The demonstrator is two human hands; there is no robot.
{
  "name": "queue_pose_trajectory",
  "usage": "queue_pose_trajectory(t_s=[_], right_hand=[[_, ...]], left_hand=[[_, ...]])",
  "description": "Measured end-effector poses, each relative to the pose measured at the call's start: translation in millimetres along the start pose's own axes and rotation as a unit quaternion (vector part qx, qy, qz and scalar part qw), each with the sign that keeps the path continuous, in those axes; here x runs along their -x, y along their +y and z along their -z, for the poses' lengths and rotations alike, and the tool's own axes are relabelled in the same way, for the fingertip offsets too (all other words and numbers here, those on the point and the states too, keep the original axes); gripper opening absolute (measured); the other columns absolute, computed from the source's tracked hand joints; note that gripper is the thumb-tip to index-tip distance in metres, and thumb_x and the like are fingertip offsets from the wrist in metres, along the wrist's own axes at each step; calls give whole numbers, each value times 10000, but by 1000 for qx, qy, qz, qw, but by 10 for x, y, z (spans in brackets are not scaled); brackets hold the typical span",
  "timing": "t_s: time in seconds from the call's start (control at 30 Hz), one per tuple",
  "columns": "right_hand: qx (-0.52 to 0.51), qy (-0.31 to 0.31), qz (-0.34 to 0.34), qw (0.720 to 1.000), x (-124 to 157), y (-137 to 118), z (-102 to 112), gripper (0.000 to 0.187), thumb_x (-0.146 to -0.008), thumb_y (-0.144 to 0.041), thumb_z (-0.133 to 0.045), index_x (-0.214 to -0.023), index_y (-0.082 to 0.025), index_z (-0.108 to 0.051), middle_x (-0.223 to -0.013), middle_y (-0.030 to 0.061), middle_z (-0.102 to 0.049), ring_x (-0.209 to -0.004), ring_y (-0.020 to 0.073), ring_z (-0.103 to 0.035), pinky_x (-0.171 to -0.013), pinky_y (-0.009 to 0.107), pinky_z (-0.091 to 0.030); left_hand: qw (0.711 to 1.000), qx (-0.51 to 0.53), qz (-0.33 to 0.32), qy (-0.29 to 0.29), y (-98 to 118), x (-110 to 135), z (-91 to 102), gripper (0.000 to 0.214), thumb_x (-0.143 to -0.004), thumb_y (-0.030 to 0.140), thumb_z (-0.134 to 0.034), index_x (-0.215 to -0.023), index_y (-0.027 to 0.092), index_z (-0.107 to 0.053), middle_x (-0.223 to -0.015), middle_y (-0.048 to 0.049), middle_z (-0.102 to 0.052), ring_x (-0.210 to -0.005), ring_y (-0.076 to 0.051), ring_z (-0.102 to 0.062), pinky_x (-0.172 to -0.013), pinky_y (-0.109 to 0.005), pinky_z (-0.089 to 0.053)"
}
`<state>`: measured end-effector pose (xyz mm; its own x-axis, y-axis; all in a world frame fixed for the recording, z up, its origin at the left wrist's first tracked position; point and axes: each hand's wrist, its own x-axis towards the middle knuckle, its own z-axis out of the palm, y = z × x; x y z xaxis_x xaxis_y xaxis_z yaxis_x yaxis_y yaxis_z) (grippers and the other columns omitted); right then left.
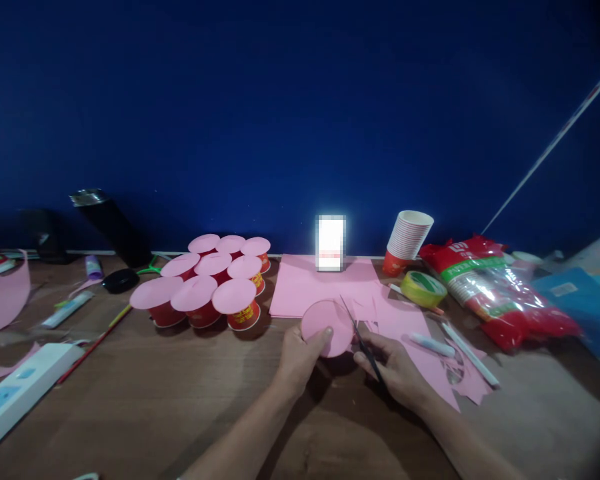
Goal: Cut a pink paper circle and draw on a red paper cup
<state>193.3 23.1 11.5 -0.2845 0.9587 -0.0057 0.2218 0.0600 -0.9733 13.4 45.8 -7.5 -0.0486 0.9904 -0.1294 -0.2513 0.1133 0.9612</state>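
Observation:
My left hand [303,355] pinches a pink paper disc [325,327] by its near left side, thumb on top. My right hand [387,365] is closed around dark scissors [366,348], whose blades lie along the right edge of the disc. Beyond the hands lies a stack of pink paper sheets [295,287]. Right of it are pink paper offcuts [405,327]. To the left, several red paper cups [203,315] stand in rows, with pink discs [194,293] across their tops.
A stack of paper cups [407,240], a tape roll [424,289] and a red plastic pack [500,287] stand at the right. A lit phone [331,243] leans on the blue wall. A power strip [27,393], pencil [95,343] and black bottle [113,227] are at left.

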Motion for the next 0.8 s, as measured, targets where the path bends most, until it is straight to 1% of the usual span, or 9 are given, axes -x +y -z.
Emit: queue_pose_trajectory(t_s=[0.13, 0.3, 0.5, 0.67, 0.8], right_hand=[[11, 5, -6, 1000, 1, 20, 4, 305, -809, -422, -635, -962, -159, -653, -708, -7, -511, -620, 121, -458, -519, 204, -418], [14, 2, -7, 1000, 0, 14, 1, 330, -804, -423, -643, -1001, -160, -666, -718, -2, -529, -618, 120, -461, -517, 204, -420], [22, 11, -12, 1000, 4, 12, -7, 362, -787, -444, -655, -1005, -155, -678, -661, -12, -514, -589, 121, -456, -500, 208, -419], [21, 10, -18, 1000, 4, 42, -2, 402, -810, -458, -630, -1066, -150, -662, -666, -11, -507, -578, 114, -448, -503, 214, -429], [20, 9, -21, 1000, 2, 29, -6, 414, -798, -471, -639, -1057, -149, -669, -649, -14, -508, -554, 110, -445, -487, 215, -425]], left_hand=[[1000, 0, -1, 10, -11, -4, 1, 413, -625, 400, -776, -843, 53, -726, -770, -123, -729, -679, -207, -652, -624, -280, -525], [1000, 3, -1, 27, -9, -7, -7, 410, -614, 398, -783, -830, 55, -724, -759, -116, -724, -660, -190, -638, -610, -268, -516], [999, 20, 4, 40, -22, -17, -10, 421, -586, 404, -799, -812, 56, -725, -738, -105, -718, -641, -181, -634, -604, -261, -511], [1000, 15, -5, 24, -59, -34, 5, 416, -632, 411, -774, -842, 56, -720, -754, -108, -720, -667, -185, -639, -638, -279, -523], [999, 7, -13, 30, -65, -43, 14, 420, -628, 416, -775, -835, 54, -725, -757, -112, -719, -661, -183, -631, -622, -273, -514]])
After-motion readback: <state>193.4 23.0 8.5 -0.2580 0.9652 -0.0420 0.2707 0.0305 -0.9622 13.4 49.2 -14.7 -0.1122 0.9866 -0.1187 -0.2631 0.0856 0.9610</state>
